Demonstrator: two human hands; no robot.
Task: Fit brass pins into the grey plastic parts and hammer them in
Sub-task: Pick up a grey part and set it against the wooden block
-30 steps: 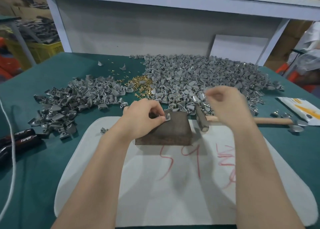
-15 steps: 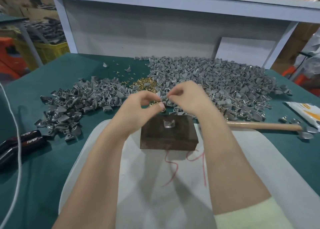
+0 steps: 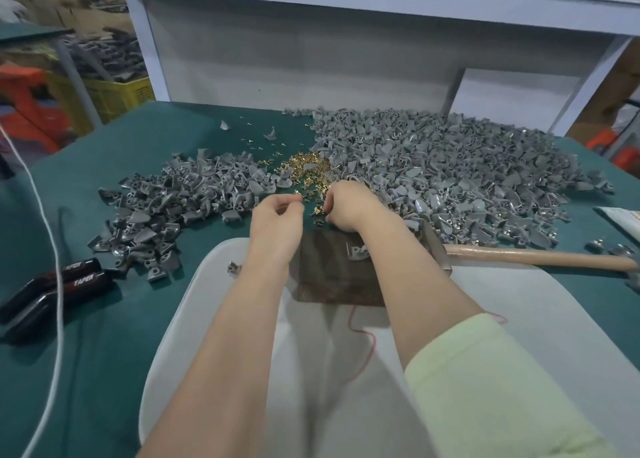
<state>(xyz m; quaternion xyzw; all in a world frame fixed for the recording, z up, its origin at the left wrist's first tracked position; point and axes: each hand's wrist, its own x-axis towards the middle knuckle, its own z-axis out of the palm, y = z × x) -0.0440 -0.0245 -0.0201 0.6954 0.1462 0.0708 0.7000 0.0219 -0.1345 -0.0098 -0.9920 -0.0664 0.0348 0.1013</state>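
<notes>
Head view: brass pins point(image 3: 306, 170) are heaped on the green counter point(image 3: 104, 353), past the dark block point(image 3: 329, 281).
- Left hand point(image 3: 277, 222) is at the heap's near edge, thumb and forefinger tips together. Can't tell if they hold a pin.
- Right hand point(image 3: 349, 208) has its fingers curled down among the pins, grasp hidden.
- One grey part point(image 3: 356, 252) lies on the block beside the right wrist, apart from all fingers.

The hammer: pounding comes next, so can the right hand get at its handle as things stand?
Probably yes. The hammer lies to the right of the right hand, its wooden handle bare with nothing over it. The hand is busy among the brass pins, though.
</notes>
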